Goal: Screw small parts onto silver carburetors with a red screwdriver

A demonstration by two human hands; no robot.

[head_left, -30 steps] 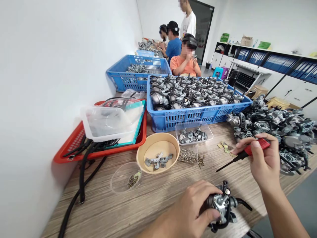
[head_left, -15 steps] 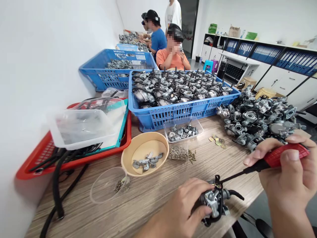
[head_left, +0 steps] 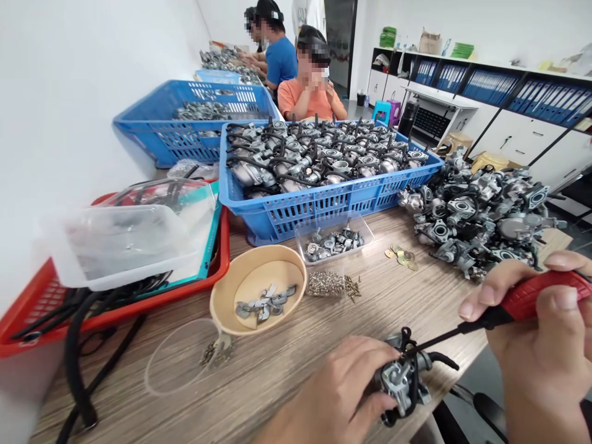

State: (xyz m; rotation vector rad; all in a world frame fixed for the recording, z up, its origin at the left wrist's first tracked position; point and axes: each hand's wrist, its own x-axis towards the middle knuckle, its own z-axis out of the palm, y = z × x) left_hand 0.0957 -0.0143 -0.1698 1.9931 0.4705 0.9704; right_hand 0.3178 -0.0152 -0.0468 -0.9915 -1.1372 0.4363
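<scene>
Across the brown wood-grain tabletop (head_left: 361, 317), the long blue slatted plastic crate (head_left: 268, 213) is packed with grey metal assemblies, and a loose heap of silver-and-black assemblies (head_left: 481, 209) lies to its right. We have one compact silver metal assembly with black fittings (head_left: 395, 377) on the table near its front edge, our left hand (head_left: 340, 382) grasping its left side between thumb and fingers. We judge it rigid and fairly heavy for its size, perhaps slick where the metal is smooth; the solid body is the place to hold it. Our right hand (head_left: 546, 345) is wrapped around the red-and-black screwdriver (head_left: 522, 299), whose thick handle should grip well. Its dark shaft slants down to the assembly's top; we cannot tell whether the tip is seated. The curved black hose (head_left: 444, 359) sticking out to the right looks flexible, so we would not hold or lift by it. The tiny brass-coloured screws (head_left: 354, 288), loose beside their clear container (head_left: 326, 283), look hard, light and quick to roll; fingertips suit them.
</scene>
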